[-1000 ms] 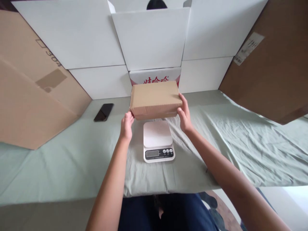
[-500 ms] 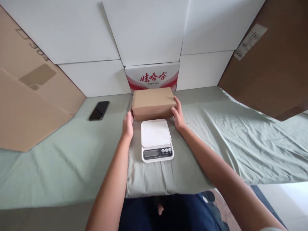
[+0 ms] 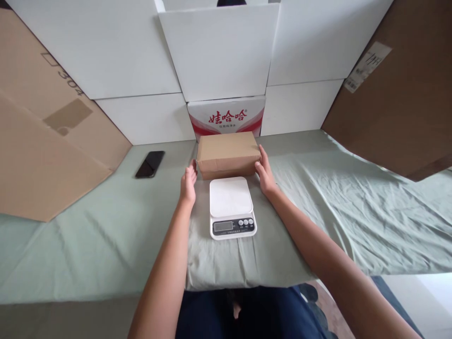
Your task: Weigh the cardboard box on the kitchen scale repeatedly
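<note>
A closed brown cardboard box [image 3: 229,147] rests on the green cloth, just behind a white kitchen scale [image 3: 231,197]. My left hand [image 3: 189,183] is at the box's left side, open, its fingers stretched forward and a narrow gap between them and the cardboard. At the right end of the box, my right hand [image 3: 265,175] has its fingers along the side and its thumb by the front corner. It appears to touch the box there without wrapping round it. The scale's weighing plate is bare, and its display looks blank.
A black phone [image 3: 150,164] lies on the cloth at the left. Behind the box stand a printed white carton [image 3: 228,115] and stacked white boxes [image 3: 219,54]. Large cardboard panels flank the table at left [image 3: 70,155] and right [image 3: 395,103].
My left hand has come slightly away from the box's left side. The box and scale stay in place on the cloth, while the whole view has shifted a little.
</note>
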Demonstrator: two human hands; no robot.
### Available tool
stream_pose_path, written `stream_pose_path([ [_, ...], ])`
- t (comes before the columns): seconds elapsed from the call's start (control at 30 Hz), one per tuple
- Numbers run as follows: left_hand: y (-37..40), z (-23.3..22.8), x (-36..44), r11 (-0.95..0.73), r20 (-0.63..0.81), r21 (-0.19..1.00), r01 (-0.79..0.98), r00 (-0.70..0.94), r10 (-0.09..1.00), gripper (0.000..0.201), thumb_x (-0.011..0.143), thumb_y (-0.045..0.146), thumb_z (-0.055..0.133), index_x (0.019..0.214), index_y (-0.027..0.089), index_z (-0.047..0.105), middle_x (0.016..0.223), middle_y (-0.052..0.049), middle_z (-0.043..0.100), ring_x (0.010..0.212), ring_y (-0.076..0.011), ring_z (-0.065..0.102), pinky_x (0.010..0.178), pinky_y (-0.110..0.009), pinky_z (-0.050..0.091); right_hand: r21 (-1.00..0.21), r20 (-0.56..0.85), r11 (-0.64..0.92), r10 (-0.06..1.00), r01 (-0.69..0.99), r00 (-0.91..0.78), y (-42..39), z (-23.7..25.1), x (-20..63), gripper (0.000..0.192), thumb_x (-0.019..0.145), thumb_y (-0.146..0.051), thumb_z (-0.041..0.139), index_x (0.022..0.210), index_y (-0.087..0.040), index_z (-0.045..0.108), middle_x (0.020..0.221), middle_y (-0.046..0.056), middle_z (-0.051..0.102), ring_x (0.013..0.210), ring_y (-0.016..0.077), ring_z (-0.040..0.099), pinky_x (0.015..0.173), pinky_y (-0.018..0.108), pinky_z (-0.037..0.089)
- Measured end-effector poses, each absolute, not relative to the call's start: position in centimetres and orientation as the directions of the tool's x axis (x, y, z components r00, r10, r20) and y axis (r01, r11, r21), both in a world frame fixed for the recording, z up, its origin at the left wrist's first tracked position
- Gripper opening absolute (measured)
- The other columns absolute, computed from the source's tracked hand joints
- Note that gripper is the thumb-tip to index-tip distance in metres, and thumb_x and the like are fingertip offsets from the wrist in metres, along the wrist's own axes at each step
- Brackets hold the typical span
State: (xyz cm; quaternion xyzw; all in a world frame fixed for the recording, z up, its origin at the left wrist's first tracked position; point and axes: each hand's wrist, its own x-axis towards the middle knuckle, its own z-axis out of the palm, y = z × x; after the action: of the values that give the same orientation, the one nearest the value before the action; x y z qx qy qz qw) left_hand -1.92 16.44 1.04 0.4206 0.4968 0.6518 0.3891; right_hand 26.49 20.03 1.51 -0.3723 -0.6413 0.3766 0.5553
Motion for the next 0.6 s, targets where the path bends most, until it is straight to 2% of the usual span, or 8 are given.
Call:
stream_pose_path([
  [0.13, 16.4, 0.9, -1.5, -0.21, 0.173, 0.974, -0.082, -0.326, 0.929, 0.109, 0.074, 0.098, 0.053, 0.146, 0.018, 0.067, 0.162, -0.021, 0.053, 0.155, -0.039, 0.044, 0.13, -0.052, 0.031, -0.882, 0.452, 0.461, 0.886, 0.1, -0.099, 19.9, 1.8, 26.5, 0.092, 0.094, -0.078, 0.05, 0.167, -0.026, 0.027, 0.18, 0.009, 0.027, 0.169, 0.028, 0.023, 0.138, 0.052, 0.022],
  [0.33, 16.3, 0.9, -1.3, -0.221, 0.188, 0.972, -0.077, -0.308, 0.933, 0.109, 0.072, 0.098, 0.055, 0.144, 0.017, 0.067, 0.161, -0.023, 0.053, 0.153, -0.0403, 0.047, 0.128, -0.053, 0.034, -0.871, 0.465, 0.48, 0.874, 0.102, -0.138, 20.0, 1.6, 26.3, 0.093, 0.095, -0.079, 0.045, 0.169, -0.029, 0.019, 0.182, 0.006, 0.02, 0.169, 0.0307, 0.022, 0.138, 0.056, 0.021],
  [0.47, 16.0, 1.7, -1.2, -0.304, 0.281, 0.952, -0.034, -0.302, 0.911, 0.102, 0.078, 0.094, 0.054, 0.143, 0.017, 0.067, 0.159, -0.022, 0.056, 0.153, -0.0388, 0.048, 0.127, -0.052, 0.036, -0.852, 0.512, 0.521, 0.849, 0.045, -0.133, 19.8, 2.1, 26.0, 0.092, 0.096, -0.075, 0.05, 0.17, -0.032, 0.017, 0.182, 0.003, 0.019, 0.169, 0.0312, 0.022, 0.139, 0.055, 0.02],
  [0.6, 14.3, 3.2, -1.1, -0.424, 0.415, 0.905, 0.032, -0.275, 0.867, 0.093, 0.086, 0.089, 0.051, 0.145, 0.018, 0.067, 0.154, -0.019, 0.063, 0.152, -0.0371, 0.05, 0.126, -0.049, 0.039, -0.783, 0.602, 0.616, 0.785, 0.084, -0.146, 18.8, 2.9, 26.3, 0.091, 0.096, -0.075, 0.049, 0.17, -0.041, 0.008, 0.182, -0.001, 0.019, 0.168, 0.033, 0.023, 0.137, 0.06, 0.025],
])
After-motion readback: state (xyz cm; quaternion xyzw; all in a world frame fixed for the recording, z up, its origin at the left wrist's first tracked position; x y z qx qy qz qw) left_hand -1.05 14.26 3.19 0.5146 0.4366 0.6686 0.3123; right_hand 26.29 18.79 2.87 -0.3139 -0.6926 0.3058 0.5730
